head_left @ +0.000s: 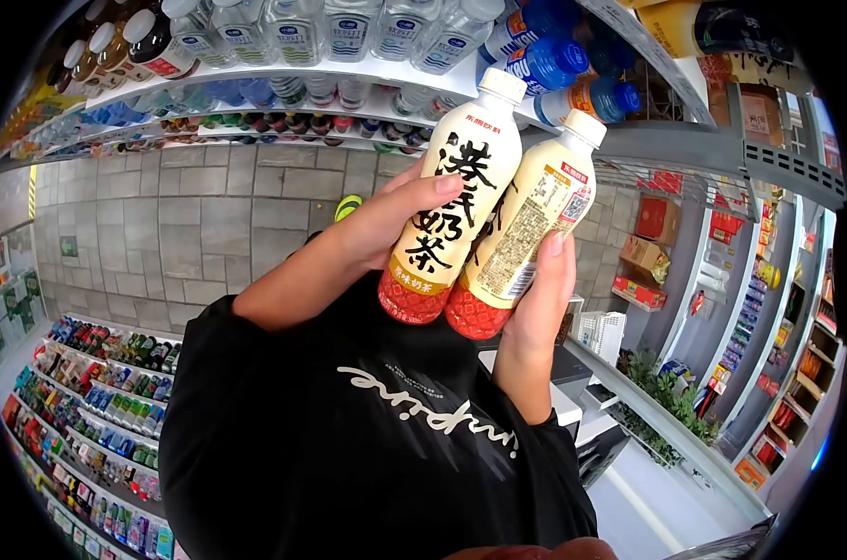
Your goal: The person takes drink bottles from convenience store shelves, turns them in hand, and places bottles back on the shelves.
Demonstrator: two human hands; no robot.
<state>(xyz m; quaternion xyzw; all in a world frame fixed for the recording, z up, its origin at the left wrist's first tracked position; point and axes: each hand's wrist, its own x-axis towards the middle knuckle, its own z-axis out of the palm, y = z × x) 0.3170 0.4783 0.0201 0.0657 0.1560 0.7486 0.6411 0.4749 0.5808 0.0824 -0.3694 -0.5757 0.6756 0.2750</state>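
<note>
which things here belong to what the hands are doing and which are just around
In use:
- left hand
- left bottle, held in it
- right hand
- right bottle, held in it

Just around:
- clear bottles
- blue-capped bottles
- boxes
- plant

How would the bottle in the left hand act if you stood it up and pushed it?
The bottle in the left hand would probably tip easily, since it's tall and narrow. Lying down, it'd likely roll, because its body looks round. It probably wouldn't spill, as its cap is on.
</note>
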